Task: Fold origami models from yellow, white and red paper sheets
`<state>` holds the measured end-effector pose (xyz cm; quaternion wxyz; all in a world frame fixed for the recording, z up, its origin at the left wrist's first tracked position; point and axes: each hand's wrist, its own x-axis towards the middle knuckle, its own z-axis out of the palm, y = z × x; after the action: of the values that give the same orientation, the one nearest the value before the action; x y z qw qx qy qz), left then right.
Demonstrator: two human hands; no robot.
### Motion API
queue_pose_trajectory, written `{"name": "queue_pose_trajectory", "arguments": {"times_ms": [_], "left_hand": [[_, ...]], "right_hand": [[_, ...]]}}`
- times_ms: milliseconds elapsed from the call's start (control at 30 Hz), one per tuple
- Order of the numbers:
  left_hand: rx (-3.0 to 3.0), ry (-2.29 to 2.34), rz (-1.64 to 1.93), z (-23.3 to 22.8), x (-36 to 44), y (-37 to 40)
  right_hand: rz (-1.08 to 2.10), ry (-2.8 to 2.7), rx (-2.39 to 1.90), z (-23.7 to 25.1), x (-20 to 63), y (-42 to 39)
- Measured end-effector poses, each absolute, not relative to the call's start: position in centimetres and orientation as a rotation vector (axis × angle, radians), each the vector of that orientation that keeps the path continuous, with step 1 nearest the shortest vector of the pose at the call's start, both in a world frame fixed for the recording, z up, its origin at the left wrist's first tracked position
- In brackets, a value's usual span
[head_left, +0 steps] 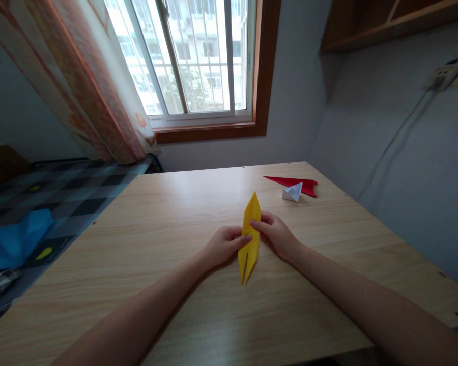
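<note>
A yellow folded paper (253, 243) is held up above the table, long and narrow, with one point at the top and two points split by a slit at the bottom. My left hand (226, 244) grips its left edge, thumb across the front and fingers behind. On the other side, my right hand (277, 231) pinches the right edge a little higher, its thumb also on the front face. The fingers behind the paper are partly hidden.
Farther back on the wooden table (183, 203) lie a red folded paper (290, 182) and a small white folded paper (292, 192), which overlaps it in view. At left, blue paper (19, 239) rests on a checked bedspread (80, 180). A window (198, 61) is ahead.
</note>
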<state>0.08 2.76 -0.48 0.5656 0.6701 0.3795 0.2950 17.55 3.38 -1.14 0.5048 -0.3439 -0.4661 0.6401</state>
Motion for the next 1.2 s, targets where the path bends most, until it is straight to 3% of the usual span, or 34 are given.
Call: {"name": "queue_pose_trajectory", "arguments": {"times_ms": [533, 900, 1200], "left_hand": [[1.640, 0.907, 0.592, 0.2, 0.1, 2.6], [1.522, 0.917, 0.850, -0.4, 0.1, 2.9], [1.527, 0.873, 0.772, -0.3, 0.3, 2.9]], "right_hand": [[1.535, -0.961, -0.897, -1.6, 17.9, 3.9], [1.477, -1.249, -0.898, -1.9, 17.8, 4.0], [1.374, -1.098, -0.972, -2.4, 17.8, 4.5]]}}
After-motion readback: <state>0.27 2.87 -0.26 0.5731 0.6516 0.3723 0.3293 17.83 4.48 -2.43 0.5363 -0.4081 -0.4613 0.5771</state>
